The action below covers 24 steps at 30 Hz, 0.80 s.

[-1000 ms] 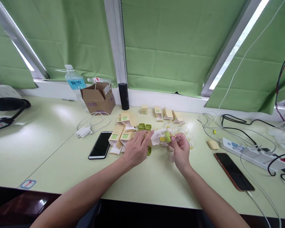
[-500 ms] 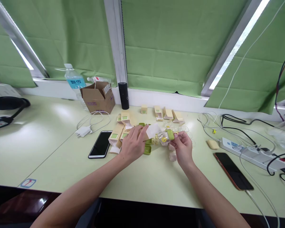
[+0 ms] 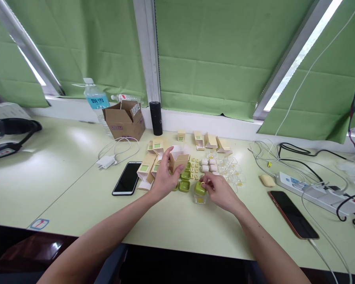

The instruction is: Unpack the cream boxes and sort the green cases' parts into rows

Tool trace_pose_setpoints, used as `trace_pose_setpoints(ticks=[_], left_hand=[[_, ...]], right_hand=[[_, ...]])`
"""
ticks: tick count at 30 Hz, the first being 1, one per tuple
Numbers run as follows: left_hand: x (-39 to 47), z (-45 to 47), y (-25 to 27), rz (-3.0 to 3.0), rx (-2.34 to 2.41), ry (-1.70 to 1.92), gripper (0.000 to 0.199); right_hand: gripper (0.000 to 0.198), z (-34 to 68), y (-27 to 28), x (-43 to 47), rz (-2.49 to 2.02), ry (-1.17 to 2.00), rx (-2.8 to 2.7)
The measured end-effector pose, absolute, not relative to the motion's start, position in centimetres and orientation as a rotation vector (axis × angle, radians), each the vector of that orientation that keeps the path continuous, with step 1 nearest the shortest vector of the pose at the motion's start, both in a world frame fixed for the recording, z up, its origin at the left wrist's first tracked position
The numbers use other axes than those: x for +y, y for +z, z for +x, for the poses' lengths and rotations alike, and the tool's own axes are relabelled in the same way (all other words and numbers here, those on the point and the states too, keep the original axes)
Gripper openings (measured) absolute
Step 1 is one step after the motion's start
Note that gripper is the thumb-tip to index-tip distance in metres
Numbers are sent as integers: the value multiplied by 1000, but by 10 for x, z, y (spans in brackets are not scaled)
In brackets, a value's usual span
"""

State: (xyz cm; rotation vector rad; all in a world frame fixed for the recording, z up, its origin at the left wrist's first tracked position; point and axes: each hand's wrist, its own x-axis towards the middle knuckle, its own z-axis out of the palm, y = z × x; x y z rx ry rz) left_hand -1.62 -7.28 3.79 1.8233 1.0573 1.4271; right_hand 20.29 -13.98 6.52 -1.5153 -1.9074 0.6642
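Note:
My left hand point(image 3: 167, 175) is closed around a small tan cardboard box point(image 3: 179, 159) whose white inner flap stands up. My right hand point(image 3: 220, 191) pinches a small green lidded piece point(image 3: 200, 188) by its yellow loop, with a clear plastic case point(image 3: 200, 199) directly beneath it at the table. Whether the two are joined I cannot tell. Between the hands lie green square trays point(image 3: 184, 185), several small yellow clips point(image 3: 194, 167) and white rounded pieces point(image 3: 208, 165). Clear plastic parts point(image 3: 230, 169) are heaped right of these.
More tan boxes point(image 3: 147, 163) lie left of my left hand, others point(image 3: 210, 141) along the back. A black phone point(image 3: 127, 178) is at left, another phone point(image 3: 292, 213) at right beside a white power strip point(image 3: 310, 193). A brown carton point(image 3: 124, 120) and black cylinder point(image 3: 156, 118) stand behind.
My left hand has tilted the cardboard box more upright. My right hand has moved left and down, bringing the green piece and clear case toward the table, away from the box.

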Motion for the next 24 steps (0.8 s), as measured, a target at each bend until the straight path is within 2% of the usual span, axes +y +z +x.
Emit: trace_pose_setpoints(ticks=[5, 17, 24], left_hand=[[-76, -12, 37, 1635, 902, 1424, 70], [-87, -6, 51, 1362, 665, 1337, 74], [-85, -4, 45, 1129, 632, 1236, 64]], right_hand=[[18, 204, 69, -142, -1421, 657, -1962], [16, 212, 78, -148, -1349, 736, -2081], [17, 217, 88, -149, -1197, 867, -1930]])
